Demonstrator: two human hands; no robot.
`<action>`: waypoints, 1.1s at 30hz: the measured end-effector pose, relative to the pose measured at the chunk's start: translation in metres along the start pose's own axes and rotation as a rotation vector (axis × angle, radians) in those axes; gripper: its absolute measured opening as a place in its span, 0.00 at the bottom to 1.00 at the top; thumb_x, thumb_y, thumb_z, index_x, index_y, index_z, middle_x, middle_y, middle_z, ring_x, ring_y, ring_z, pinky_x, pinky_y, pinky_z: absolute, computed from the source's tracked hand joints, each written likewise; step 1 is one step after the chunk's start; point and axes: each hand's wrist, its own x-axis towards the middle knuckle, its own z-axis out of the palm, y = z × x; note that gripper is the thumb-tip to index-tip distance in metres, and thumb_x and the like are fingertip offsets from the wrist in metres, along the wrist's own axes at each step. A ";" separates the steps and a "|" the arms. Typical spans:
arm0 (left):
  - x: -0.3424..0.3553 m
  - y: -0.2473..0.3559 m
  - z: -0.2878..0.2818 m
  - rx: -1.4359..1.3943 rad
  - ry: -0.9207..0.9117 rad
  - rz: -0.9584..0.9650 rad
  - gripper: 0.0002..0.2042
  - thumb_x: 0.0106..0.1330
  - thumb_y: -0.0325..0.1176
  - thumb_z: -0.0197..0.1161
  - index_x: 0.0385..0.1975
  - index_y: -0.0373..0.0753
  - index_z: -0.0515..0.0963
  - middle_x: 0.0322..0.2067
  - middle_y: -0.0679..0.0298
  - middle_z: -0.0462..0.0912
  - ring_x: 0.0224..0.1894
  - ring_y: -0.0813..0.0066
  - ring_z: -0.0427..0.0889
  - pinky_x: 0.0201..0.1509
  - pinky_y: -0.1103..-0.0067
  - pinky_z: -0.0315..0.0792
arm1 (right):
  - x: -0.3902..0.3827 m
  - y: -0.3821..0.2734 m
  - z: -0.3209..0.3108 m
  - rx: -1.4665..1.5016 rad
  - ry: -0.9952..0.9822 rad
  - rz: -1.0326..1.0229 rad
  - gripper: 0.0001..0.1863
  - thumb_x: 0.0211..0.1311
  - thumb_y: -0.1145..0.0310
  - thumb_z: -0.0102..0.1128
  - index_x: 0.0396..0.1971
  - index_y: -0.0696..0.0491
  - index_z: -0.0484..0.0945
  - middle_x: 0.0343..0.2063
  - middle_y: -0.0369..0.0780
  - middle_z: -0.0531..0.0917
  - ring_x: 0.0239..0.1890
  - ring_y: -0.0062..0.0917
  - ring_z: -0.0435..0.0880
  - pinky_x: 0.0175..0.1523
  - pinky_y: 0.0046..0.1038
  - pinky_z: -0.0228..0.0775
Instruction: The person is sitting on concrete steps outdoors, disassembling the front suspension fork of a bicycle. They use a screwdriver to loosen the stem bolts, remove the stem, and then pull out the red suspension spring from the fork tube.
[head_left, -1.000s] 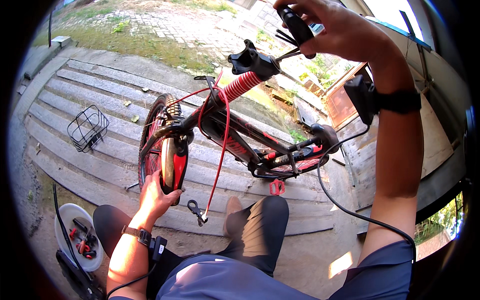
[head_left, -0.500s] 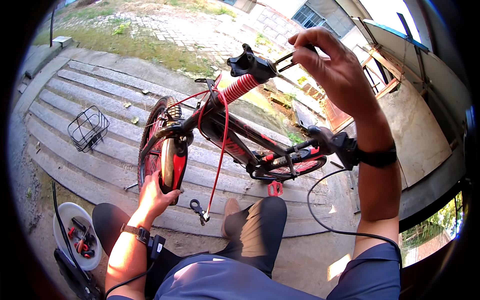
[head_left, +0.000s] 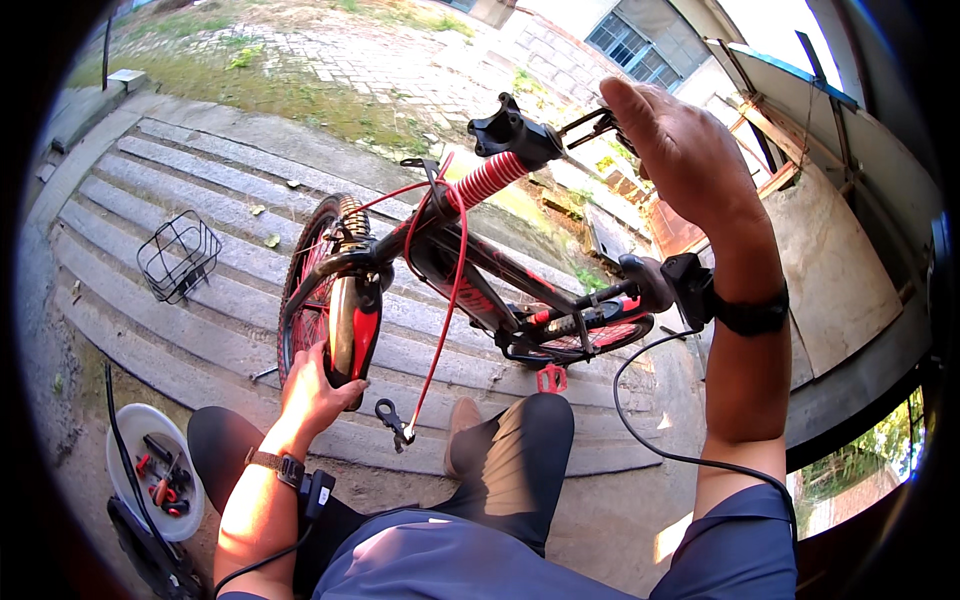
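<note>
Gripping the mudguard (head_left: 345, 320) of the bicycle (head_left: 470, 290) between your hands, your left hand (head_left: 312, 392) wraps its edge. Your right hand (head_left: 690, 160) meets a black folding tool (head_left: 600, 124) at the stem (head_left: 518, 138); its fingers are mostly hidden, so I cannot tell its grip. Left of your left forearm, a white tub (head_left: 195, 482) holds red and black tools (head_left: 160, 492); farther out lies a wire basket (head_left: 180, 258). Since half a second ago, your right thumb has lifted.
</note>
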 end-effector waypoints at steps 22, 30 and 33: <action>0.001 0.006 -0.001 -0.027 -0.018 -0.036 0.44 0.46 0.46 0.79 0.62 0.30 0.66 0.54 0.44 0.73 0.57 0.49 0.74 0.61 0.65 0.70 | 0.000 0.086 0.034 1.106 -0.309 -0.031 0.41 0.55 0.69 0.61 0.70 0.61 0.58 0.58 0.45 0.76 0.58 0.25 0.77 0.57 0.26 0.73; 0.001 0.004 0.000 -0.003 0.003 -0.038 0.44 0.46 0.46 0.78 0.61 0.30 0.66 0.51 0.46 0.74 0.55 0.50 0.75 0.60 0.66 0.71 | 0.021 0.097 0.029 1.042 -0.482 -0.126 0.43 0.54 0.71 0.64 0.71 0.58 0.57 0.60 0.41 0.74 0.61 0.22 0.72 0.63 0.25 0.65; 0.001 0.005 -0.001 0.005 -0.006 -0.043 0.44 0.46 0.46 0.78 0.61 0.30 0.66 0.51 0.46 0.74 0.55 0.50 0.75 0.59 0.66 0.71 | 0.031 0.096 0.015 0.952 -0.595 -0.115 0.44 0.54 0.72 0.68 0.72 0.56 0.57 0.58 0.39 0.74 0.60 0.21 0.70 0.65 0.25 0.62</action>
